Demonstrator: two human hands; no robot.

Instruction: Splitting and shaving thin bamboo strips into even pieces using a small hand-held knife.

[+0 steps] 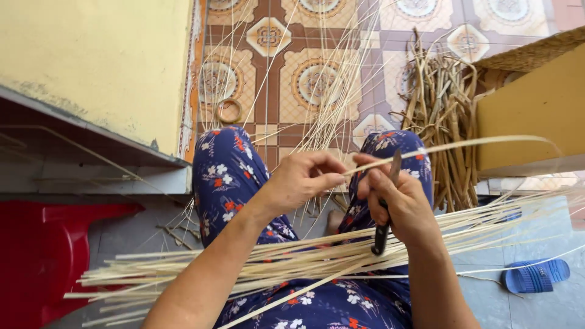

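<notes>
Two hands work one pale cane strip (463, 144) over the lap. At 9 o'clock a red plastic stool (42, 256) sits under a grey ledge (91, 164); the loose ends of a bundle of strips (201, 268) lying across the knees fan out toward it. The left hand (301, 180) is closed, pinching the strip's near end between thumb and fingers. Just to its right, the right hand (402, 207) grips a dark-handled knife (385, 213), blade up against the strip, which arcs off toward 3 o'clock. By the look of it, the strip is being split or shaved; the next move calls for a steady pull along the blade with the thumb kept clear of the edge. Room is tight: a heap of dried stalks (448, 122) and a yellow box (536, 109) crowd 2 o'clock, and a blue sandal (536, 275) lies at 4 o'clock.
</notes>
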